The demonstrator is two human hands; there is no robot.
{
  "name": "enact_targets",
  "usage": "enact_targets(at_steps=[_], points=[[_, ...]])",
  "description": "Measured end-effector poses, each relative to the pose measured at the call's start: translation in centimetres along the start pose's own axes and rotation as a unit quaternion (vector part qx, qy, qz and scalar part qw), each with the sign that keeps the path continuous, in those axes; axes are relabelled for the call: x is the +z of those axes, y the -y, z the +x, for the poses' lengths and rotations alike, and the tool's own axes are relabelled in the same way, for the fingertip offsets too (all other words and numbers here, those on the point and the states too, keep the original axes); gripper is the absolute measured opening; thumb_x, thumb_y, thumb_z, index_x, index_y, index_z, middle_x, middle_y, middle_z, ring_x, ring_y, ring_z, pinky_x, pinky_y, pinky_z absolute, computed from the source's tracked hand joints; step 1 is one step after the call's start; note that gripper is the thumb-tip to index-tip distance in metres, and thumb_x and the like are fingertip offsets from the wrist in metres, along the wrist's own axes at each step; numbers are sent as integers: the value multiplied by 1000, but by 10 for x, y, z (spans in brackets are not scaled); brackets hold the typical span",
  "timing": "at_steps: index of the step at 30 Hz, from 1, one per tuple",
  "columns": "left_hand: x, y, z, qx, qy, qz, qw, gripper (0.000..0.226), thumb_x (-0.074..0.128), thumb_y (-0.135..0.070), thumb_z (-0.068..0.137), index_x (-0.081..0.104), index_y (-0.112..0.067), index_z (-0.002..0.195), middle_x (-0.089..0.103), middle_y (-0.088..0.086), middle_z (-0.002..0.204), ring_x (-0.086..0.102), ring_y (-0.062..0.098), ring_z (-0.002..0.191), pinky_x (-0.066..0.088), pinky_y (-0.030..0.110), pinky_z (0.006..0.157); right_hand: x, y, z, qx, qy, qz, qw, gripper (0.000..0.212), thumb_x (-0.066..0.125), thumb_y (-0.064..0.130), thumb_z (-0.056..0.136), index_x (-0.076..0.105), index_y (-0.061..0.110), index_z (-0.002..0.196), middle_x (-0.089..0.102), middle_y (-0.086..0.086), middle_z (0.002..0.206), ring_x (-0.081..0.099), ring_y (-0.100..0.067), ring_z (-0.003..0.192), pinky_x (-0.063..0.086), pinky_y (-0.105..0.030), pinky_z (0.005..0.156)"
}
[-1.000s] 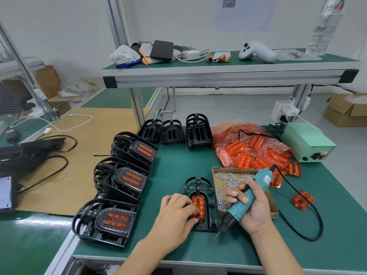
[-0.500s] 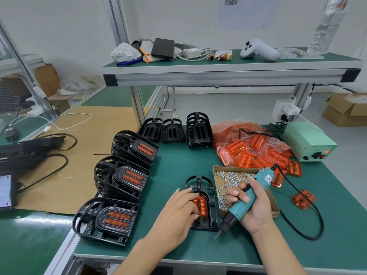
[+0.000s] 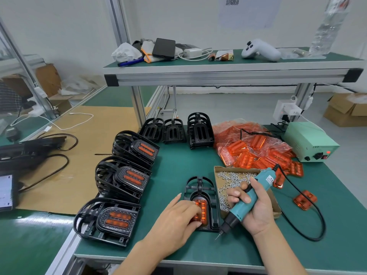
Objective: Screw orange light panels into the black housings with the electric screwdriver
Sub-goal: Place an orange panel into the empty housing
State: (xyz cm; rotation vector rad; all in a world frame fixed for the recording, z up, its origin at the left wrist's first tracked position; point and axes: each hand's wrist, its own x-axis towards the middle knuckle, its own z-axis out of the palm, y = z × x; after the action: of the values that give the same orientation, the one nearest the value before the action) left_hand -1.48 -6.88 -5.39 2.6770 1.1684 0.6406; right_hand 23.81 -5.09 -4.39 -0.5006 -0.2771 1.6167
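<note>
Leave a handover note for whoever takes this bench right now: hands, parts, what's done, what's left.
Left hand presses the orange light panel into the black housing flat on the mat.
Right hand grips the electric screwdriver, tip off the housing to its right.
Screw box sits behind that hand; spare panels and empty housings lie further back.
Done: three finished stacks at left.
Left: screw this panel down, then the rest.

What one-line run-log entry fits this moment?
left hand: presses orange panel into housing | right hand: holds screwdriver, bit off work | screws: not yet driven
</note>
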Motion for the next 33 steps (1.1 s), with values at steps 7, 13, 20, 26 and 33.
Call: enact_targets(at_steps=[7,13,20,26,33], points=[[3,1,1,9,-29,-14,999,18,67,-31,96,78,-29,110,68,-13,121,56,11,128,31,43,121,0,0,0,-1,0,2,1000,46,99,32,62,59,12,72,40,2,49,48,-16,66,49,-25,56],[13,2,-6,7,-53,-11,999,18,73,-29,93,79,-30,111,70,-14,124,58,11,130,39,46,116,-1,-1,0,-2,0,-2,1000,45,99,34,63,59,12,72,39,2,49,48,-16,65,49,-25,57],[-4,-2,24,-20,-34,-46,998,25,58,-38,100,76,-21,102,64,-11,108,58,9,102,45,33,102,0,0,1,-4,3,-8,1000,46,99,34,62,59,13,72,38,3,49,47,-15,66,48,-24,57],[-6,3,47,-9,53,66,996,27,59,-19,98,65,-25,123,62,-11,124,48,15,121,38,32,102,-1,0,1,-9,1,-13,1000,46,98,35,63,59,13,72,38,3,48,47,-15,65,48,-24,57],[-8,6,62,-22,76,95,992,15,55,-17,99,65,-25,108,64,-10,105,50,17,104,39,35,91,-2,-1,1,-11,0,-13,1000,46,97,35,65,58,13,73,38,3,48,46,-15,65,47,-25,58]])
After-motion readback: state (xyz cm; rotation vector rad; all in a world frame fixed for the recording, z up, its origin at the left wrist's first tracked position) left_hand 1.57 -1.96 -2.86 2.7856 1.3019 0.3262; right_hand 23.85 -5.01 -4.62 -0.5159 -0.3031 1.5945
